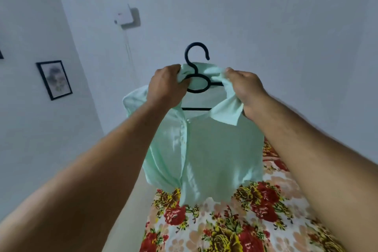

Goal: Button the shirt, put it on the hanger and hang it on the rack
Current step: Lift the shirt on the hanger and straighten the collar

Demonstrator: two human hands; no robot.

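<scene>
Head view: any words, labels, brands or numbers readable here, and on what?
No text can be read.
White box, upper left: a small reddish mark, too blurred to read.
Framed picture: blurred image, no legible words.
Shirt and hanger: no label or print shows.

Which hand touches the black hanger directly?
The left hand: its fingers meet the hanger at its ring, while the right hand grips the shirt collar.
</scene>
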